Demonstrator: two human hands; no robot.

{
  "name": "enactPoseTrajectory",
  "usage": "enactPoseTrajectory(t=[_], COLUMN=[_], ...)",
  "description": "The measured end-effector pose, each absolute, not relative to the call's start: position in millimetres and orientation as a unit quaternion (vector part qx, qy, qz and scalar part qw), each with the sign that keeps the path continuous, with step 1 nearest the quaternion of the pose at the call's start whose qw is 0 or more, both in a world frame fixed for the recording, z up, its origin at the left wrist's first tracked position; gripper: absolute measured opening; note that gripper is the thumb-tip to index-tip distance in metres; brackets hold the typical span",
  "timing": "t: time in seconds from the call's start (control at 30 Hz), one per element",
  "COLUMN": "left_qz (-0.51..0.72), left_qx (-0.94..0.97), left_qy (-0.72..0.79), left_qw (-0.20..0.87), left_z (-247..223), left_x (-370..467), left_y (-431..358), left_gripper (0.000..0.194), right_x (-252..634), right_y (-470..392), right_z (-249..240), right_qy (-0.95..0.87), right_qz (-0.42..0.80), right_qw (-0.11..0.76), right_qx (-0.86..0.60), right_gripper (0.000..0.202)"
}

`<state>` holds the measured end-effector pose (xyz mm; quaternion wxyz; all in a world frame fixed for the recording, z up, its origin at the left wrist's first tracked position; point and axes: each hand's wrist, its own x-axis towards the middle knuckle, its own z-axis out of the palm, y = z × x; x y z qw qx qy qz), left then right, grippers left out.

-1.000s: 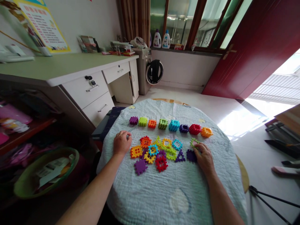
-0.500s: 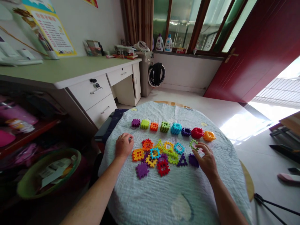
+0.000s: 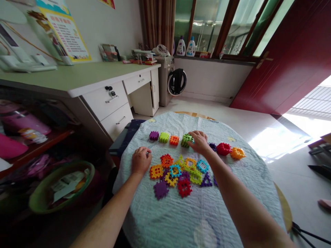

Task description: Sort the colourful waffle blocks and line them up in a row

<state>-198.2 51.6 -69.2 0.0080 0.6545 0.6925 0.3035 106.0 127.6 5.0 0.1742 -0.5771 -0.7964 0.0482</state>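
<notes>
My right hand (image 3: 199,142) reaches to the back row, its fingers closed on a light green square interlocking piece (image 3: 190,138) at the top of the green stack (image 3: 185,142). The hand partly hides the cyan stack behind it. My left hand (image 3: 141,160) rests on the cloth left of the loose pieces, fingers curled; a small dark spot shows by the thumb, and I cannot make out whether something is held. Nearest to it lie an orange window piece (image 3: 156,171) and a purple square (image 3: 160,189). Around the heap are a red piece (image 3: 184,187), a cyan-framed piece (image 3: 202,166) and a dark purple triangle (image 3: 206,180).
Color-sorted stacks form the back row: purple (image 3: 154,135), lime (image 3: 164,137), orange (image 3: 174,140), red (image 3: 224,148) and yellow-orange (image 3: 237,153). A pale blue cloth (image 3: 165,220) covers the round table. A desk (image 3: 103,74) stands left, a green basket (image 3: 33,203) below it.
My right hand has moved from the right side of the loose pieces, up and left to the green stack, carrying the light green piece. My left hand stays put. The view has shifted slightly.
</notes>
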Motion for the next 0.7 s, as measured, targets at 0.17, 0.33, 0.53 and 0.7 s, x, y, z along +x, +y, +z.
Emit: enactPoseTrajectory(t=[0.17,0.33,0.53,0.7], left_qz=[0.303,0.302,0.305,0.308], left_qx=[0.651,0.647,0.647,0.645], left_qy=[0.696,0.700,0.699,0.699], left_qw=[0.009,0.015,0.015,0.011], left_z=[-68,-67,-68,-66], left_x=[-197,-196,-196,-196], left_y=[51,51,51,49], left_gripper=[0.014,0.014,0.014,0.014], right_x=[104,103,68,49], right_y=[139,123,47,-6], right_z=[0,9,6,-19], right_qy=[-0.798,-0.784,-0.841,-0.858], right_qz=[0.068,0.057,0.157,0.195], right_qw=[0.139,0.171,0.218,0.170], right_qx=[-0.582,-0.594,-0.469,-0.443], right_gripper=[0.046,0.053,0.040,0.042])
